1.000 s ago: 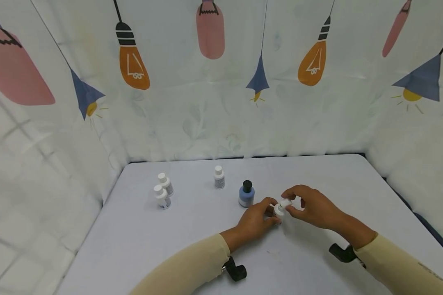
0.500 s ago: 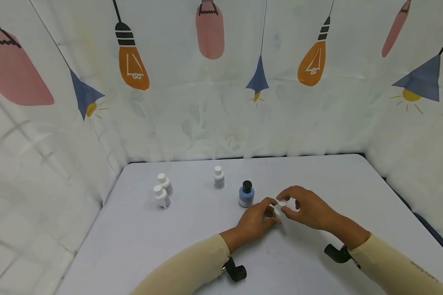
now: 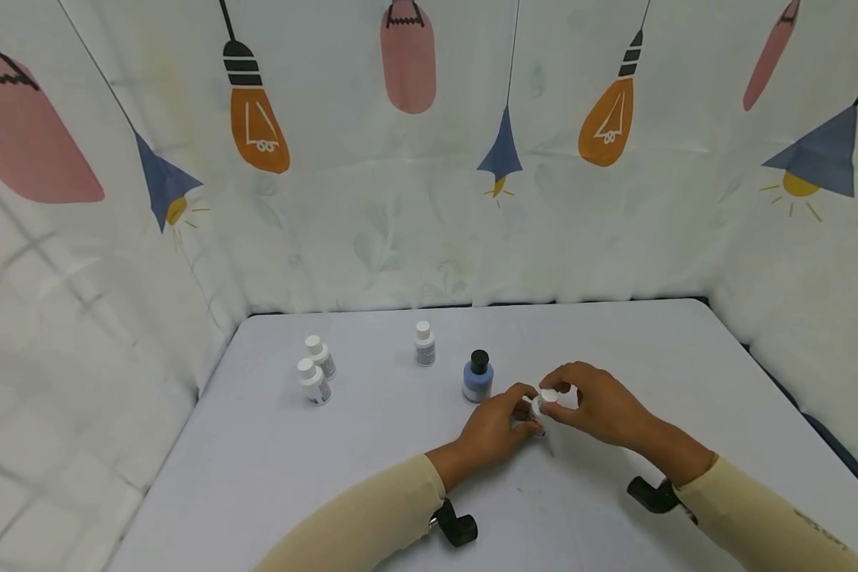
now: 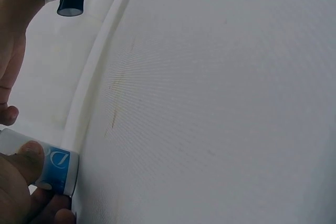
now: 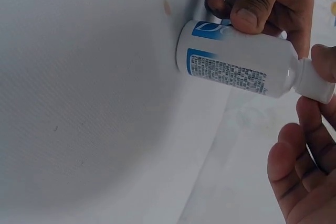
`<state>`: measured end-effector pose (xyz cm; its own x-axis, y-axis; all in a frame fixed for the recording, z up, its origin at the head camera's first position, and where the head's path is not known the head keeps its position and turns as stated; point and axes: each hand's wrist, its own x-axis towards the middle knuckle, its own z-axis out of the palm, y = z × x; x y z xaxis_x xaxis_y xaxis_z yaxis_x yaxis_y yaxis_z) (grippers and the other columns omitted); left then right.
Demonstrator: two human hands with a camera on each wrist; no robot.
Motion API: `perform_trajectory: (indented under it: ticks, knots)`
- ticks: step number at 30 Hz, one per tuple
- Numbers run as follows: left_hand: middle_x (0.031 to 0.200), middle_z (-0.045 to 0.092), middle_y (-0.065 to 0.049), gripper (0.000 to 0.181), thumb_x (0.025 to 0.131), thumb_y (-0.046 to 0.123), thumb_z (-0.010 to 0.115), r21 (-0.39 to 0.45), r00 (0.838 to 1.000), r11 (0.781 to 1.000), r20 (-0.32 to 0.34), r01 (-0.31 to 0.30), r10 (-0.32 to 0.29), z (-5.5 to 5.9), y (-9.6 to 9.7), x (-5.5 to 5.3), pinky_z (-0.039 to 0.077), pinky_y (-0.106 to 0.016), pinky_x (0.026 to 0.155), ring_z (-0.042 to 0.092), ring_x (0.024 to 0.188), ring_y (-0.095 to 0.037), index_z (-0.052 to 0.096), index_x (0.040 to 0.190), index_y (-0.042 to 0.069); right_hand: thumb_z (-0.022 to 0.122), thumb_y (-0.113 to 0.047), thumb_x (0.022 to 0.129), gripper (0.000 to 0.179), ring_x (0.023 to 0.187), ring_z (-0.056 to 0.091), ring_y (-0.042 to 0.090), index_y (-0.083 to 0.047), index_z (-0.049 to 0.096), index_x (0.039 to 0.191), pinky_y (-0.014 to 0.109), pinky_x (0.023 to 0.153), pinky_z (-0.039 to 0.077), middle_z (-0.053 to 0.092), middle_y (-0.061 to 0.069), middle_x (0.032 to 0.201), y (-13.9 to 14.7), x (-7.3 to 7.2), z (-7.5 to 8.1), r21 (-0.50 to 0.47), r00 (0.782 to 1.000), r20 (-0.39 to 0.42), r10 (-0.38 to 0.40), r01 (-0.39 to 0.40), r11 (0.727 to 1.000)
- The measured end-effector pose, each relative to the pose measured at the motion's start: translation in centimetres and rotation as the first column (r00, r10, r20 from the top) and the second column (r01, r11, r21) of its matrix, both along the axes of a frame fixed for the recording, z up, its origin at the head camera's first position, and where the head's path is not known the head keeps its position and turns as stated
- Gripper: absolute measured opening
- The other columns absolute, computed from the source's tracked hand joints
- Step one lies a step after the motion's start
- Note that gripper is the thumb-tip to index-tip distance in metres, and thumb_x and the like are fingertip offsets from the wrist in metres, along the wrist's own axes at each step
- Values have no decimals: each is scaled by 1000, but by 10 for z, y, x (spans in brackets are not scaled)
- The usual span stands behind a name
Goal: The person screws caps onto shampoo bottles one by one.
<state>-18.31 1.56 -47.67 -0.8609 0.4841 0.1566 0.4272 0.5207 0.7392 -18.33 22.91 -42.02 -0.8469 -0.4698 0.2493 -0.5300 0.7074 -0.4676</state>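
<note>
A small white plastic bottle (image 5: 273, 59) with a blue-and-white printed label stands on the table between both hands. My left hand (image 3: 496, 429) grips its body, the thumb lying across the label in the left wrist view. Thumb and fingers of my right hand (image 3: 604, 405) pinch the white cap (image 5: 313, 83), which sits at the bottle's neck in the right wrist view. Just beyond the left hand stands a blue bottle (image 3: 477, 383) with a black cap.
Another white bottle (image 3: 425, 351) stands upright near the table's back edge. Two more, a rear white bottle (image 3: 326, 361) and a front white bottle (image 3: 316, 390), are close together at the left. A patterned white curtain (image 3: 429, 214) hangs behind the table (image 3: 272, 485).
The right hand has brought the tilted cap left and down to the neck of the bottle, with a slight shift of its fingers since. The left hand keeps its place around the bottle.
</note>
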Motion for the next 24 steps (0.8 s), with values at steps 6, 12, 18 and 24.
perform_trajectory:
  ticks: [6, 12, 18, 24]
  knots:
    - [116, 74, 3, 42, 94, 24, 77, -5, 1000, 1000, 6, -2, 2, 2, -1, 0, 51, -29, 93, 67, 105, -5, 56, 130, 21, 81, -53, 84, 51, 99, 56, 13, -21, 66, 121, 34, 77, 51, 63, -11, 104, 0, -3, 4, 31, 994, 106, -35, 32, 999]
    - [116, 73, 4, 45, 93, 26, 78, -8, 1000, 1000, 7, 2, -2, 0, 0, 0, 51, -29, 93, 67, 105, -3, 56, 132, 22, 78, -29, 94, 47, 105, 56, 11, -23, 61, 137, 29, 73, 52, 64, -6, 125, 12, -4, 7, -35, 984, 80, 161, -159, 987]
    - [116, 73, 5, 45, 93, 25, 78, -12, 1000, 1000, 12, 0, 0, 0, 0, 0, 51, -28, 93, 67, 105, -3, 56, 132, 23, 79, -21, 93, 28, 96, 58, 10, -21, 70, 119, 31, 74, 52, 63, -14, 108, 9, -3, 9, 39, 993, 34, 115, -116, 992]
    - [115, 74, 5, 44, 93, 24, 78, -21, 1000, 1000, 16, -4, 4, 2, 0, 0, 51, -28, 91, 67, 103, -3, 56, 131, 22, 77, -55, 88, 39, 95, 59, 17, -23, 67, 107, 37, 77, 51, 61, -11, 98, 4, -3, 9, 91, 995, 95, -26, 17, 996]
